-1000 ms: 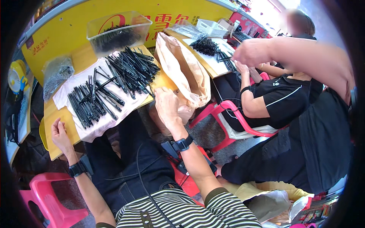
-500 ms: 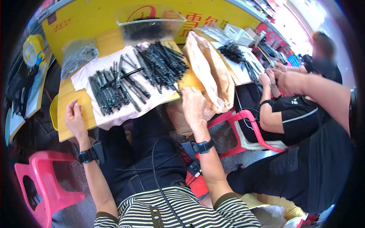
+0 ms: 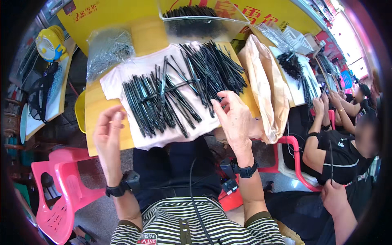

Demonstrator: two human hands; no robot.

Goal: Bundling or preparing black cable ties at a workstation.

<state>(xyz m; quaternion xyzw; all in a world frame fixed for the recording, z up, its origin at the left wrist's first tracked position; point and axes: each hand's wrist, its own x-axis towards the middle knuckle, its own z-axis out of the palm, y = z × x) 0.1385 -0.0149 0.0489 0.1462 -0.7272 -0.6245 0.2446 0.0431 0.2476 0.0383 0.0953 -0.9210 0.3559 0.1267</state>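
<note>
My left hand [image 3: 108, 141] hovers by the table's left front edge, fingers loosely bent and apart, holding nothing visible. My right hand [image 3: 234, 118] is at the near right corner, with thumb and forefinger parted beside the lower ends of the black strips. Those thin, glossy strips lie in a left pile [image 3: 143, 110] and a denser right pile [image 3: 218, 73]. A few strips lie crosswise over the left pile. Under both piles a pale pink cloth, shaped like a shirt [image 3: 110, 83], is spread on the wooden table [image 3: 145, 34].
Behind the piles stand a clear bin [image 3: 196, 30] of black pieces and a clear plastic bag [image 3: 108, 51]. An open tan bag [image 3: 265, 87] hangs at the table's right. Pink chairs [image 3: 67, 183] flank me. At right, another person's hand [image 3: 337, 196] holds a black strip.
The view has shifted, so the table sits further right. My right hand has opened its fingers near the strips. The other person's arm at right has drawn back and lower.
</note>
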